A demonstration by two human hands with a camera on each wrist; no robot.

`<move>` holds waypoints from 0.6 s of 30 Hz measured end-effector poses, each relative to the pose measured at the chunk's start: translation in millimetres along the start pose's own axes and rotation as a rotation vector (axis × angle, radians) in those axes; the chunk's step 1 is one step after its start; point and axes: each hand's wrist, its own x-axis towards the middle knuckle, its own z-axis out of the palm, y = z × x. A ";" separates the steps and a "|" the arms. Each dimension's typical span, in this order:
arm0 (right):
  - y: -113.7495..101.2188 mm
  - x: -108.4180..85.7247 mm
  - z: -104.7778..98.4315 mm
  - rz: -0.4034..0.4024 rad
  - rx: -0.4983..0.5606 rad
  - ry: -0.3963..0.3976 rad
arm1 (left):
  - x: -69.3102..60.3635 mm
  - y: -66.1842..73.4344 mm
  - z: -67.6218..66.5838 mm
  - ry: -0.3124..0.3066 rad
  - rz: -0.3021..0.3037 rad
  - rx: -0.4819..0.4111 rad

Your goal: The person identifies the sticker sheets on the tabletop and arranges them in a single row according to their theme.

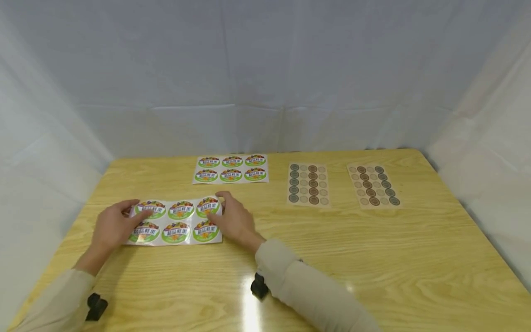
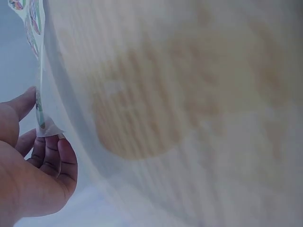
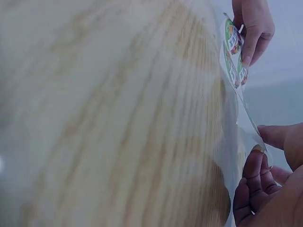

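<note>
— Where to look for the sticker sheet (image 1: 174, 222)?

— Toward the left side of the counter (image 1: 394, 258), right between two grips: pinched at the left end by the left hand (image 1: 113, 226), at the right end by the right hand (image 1: 236, 219).

— And the long axis?

— Running from one hand to the other, crosswise to the body. Equally near to both, being touched at each end.

— Flat on the counter?

— Seems raised a little at the ends, judging by the wrist views; hard to tell at the middle.

— And beyond?

— Just past the far edge, shifted rightward, see a matching fruit sheet (image 1: 230, 168). Farther right, well apart from the right hand, see a straighter dot sheet (image 1: 308, 184), then a slanted dot sheet (image 1: 374, 185).

— Any containers?

— None in view.
</note>
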 end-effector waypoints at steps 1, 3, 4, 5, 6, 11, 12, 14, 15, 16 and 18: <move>-0.3 -0.9 0.7 -0.006 -0.006 -0.008 | -1.6 -1.1 -0.6 0.001 0.003 0.004; -1.5 -2.9 2.2 -0.019 -0.023 -0.022 | -4.9 -3.6 -1.5 -0.001 0.009 0.017; -1.8 -4.0 3.2 -0.025 -0.031 -0.029 | -6.6 -4.9 -1.5 -0.004 0.009 0.023; -2.3 -5.3 4.1 -0.033 -0.038 -0.038 | -8.4 -6.3 -1.6 -0.009 0.010 0.029; -2.8 -6.3 5.1 -0.040 -0.044 -0.046 | -10.1 -7.4 -1.7 -0.013 0.010 0.035; -7.0 -11.2 11.9 -0.093 -0.122 -0.065 | -16.5 -13.8 -5.3 -0.015 0.008 0.086; -8.4 -12.2 13.8 -0.103 -0.147 -0.065 | -17.6 -14.9 -6.7 -0.015 0.006 0.096; -11.3 -14.2 17.3 -0.124 -0.208 -0.062 | -20.0 -17.2 -9.6 -0.025 0.003 0.112; -12.7 -15.3 19.0 -0.132 -0.241 -0.061 | -21.1 -18.4 -10.7 -0.031 -0.002 0.120; -14.1 -16.2 21.0 -0.140 -0.272 -0.060 | -22.4 -20.2 -12.1 -0.038 -0.004 0.127; -17.0 -17.8 24.5 -0.155 -0.315 -0.059 | -25.2 -23.3 -14.7 -0.046 -0.008 0.140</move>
